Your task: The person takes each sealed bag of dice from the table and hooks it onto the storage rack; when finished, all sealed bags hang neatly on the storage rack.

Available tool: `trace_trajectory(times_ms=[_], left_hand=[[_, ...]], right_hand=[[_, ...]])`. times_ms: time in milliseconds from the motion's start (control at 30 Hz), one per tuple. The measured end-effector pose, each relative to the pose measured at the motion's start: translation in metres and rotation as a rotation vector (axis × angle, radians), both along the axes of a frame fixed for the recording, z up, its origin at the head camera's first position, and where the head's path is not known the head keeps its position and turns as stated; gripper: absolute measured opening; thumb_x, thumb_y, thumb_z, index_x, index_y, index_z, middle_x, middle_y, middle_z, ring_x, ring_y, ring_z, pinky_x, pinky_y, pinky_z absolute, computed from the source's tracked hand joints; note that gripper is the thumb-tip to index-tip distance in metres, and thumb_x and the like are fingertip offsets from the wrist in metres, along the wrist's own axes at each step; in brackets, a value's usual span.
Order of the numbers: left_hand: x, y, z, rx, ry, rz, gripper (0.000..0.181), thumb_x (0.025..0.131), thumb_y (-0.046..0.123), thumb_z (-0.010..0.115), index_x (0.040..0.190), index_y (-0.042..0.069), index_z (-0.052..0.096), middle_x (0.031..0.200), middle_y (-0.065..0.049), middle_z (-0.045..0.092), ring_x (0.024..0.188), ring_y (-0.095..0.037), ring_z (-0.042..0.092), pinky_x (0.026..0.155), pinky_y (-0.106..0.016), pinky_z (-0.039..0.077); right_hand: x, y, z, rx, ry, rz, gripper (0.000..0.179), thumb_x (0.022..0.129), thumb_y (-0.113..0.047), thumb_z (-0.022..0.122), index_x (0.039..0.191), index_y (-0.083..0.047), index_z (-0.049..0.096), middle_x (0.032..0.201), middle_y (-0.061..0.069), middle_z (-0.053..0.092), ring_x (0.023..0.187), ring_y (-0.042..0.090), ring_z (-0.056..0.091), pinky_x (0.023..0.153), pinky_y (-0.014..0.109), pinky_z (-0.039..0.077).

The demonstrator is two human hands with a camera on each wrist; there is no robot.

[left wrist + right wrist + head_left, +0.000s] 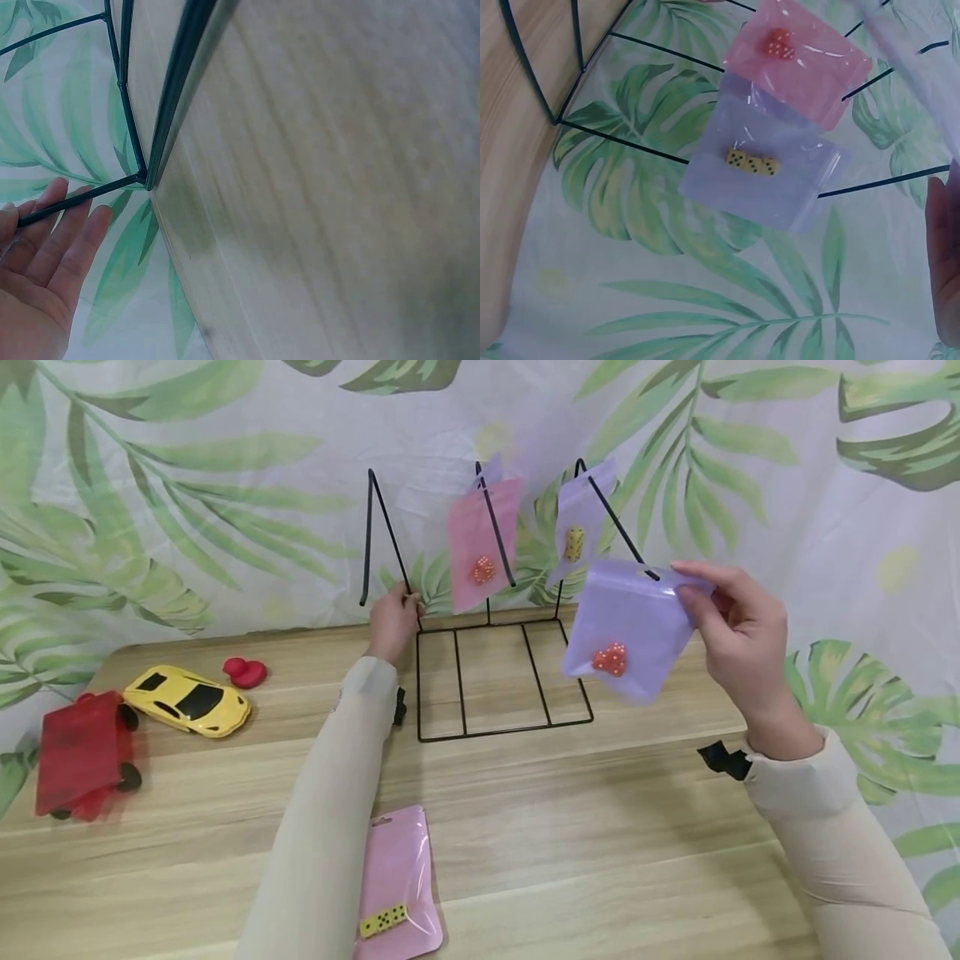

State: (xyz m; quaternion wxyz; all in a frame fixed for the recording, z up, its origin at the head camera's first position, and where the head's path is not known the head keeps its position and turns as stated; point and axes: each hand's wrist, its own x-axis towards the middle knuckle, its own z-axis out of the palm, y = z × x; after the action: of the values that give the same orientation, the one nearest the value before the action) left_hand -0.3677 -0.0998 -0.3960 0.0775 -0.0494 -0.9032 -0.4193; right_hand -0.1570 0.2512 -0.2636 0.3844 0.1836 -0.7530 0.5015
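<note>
My left hand (393,622) holds the left upright of a black wire display rack (504,731) near its base. In the left wrist view, the thumb and fingers (75,225) lie on either side of the rod. My right hand (746,635) pinches the top right corner of a purple zip bag (637,618) with red dice (611,660) inside. The front tip of the rack's right arm meets the bag's hang hole; I cannot tell how far through it goes. Farther back on that arm hangs a purple bag (4,4) with yellow dice (752,163). A pink bag (480,539) with red dice hangs on the middle arm.
On the table in front lies a pink bag (405,877) with yellow dice, partly behind my left forearm. At the left are a red toy vehicle (82,756), a yellow toy car (187,702) and a small red duck-shaped toy (246,672). A leaf-patterned cloth (225,502) hangs behind.
</note>
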Motion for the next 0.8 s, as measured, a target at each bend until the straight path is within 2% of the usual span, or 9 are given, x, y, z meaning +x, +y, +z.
trace_trajectory(times_ms=[233,500,633,733,800], left_hand=[[-0.001,-0.001,0.005,0.005,0.004,0.007,0.026,0.108,0.022,0.042,0.103,0.003,0.059,0.098,-0.017,0.071,0.078,-0.025,0.056,0.066,-0.03,0.042],[-0.002,-0.002,0.004,0.005,-0.029,-0.008,0.025,0.108,0.023,0.041,0.106,0.003,0.057,0.101,-0.017,0.071,0.079,-0.027,0.06,0.069,-0.033,0.047],[-0.003,-0.004,0.002,0.015,-0.038,-0.008,0.025,0.108,0.023,0.041,0.106,0.003,0.057,0.101,-0.017,0.07,0.078,-0.026,0.06,0.068,-0.032,0.047],[-0.003,-0.004,0.0,0.01,-0.044,-0.011,0.026,0.108,0.024,0.041,0.108,0.003,0.057,0.1,-0.015,0.07,0.077,-0.025,0.059,0.068,-0.032,0.047],[-0.003,-0.004,-0.001,0.005,-0.047,-0.017,0.027,0.108,0.025,0.041,0.109,0.003,0.057,0.1,-0.015,0.07,0.077,-0.024,0.059,0.068,-0.031,0.047]], right_hand=[[-0.018,0.006,0.001,0.05,-0.066,-0.012,0.02,0.093,0.006,0.062,0.112,0.007,0.069,0.09,-0.018,0.067,0.059,0.004,0.051,0.056,0.013,0.045],[-0.058,0.003,0.004,0.083,-0.14,-0.01,0.02,0.096,-0.001,0.062,0.113,0.002,0.07,0.089,-0.019,0.066,0.055,0.003,0.048,0.052,0.013,0.043],[-0.083,0.001,0.01,0.08,-0.262,0.01,0.022,0.097,-0.009,0.062,0.119,-0.005,0.066,0.089,-0.017,0.065,0.054,0.003,0.052,0.05,0.015,0.045],[-0.099,0.001,0.014,0.02,-0.357,0.042,0.022,0.097,-0.011,0.063,0.119,-0.012,0.062,0.087,-0.013,0.067,0.057,0.004,0.059,0.049,0.017,0.049],[-0.107,0.001,0.017,-0.013,-0.389,0.057,0.022,0.097,-0.011,0.063,0.118,-0.016,0.059,0.087,-0.011,0.067,0.06,0.005,0.062,0.05,0.019,0.051]])
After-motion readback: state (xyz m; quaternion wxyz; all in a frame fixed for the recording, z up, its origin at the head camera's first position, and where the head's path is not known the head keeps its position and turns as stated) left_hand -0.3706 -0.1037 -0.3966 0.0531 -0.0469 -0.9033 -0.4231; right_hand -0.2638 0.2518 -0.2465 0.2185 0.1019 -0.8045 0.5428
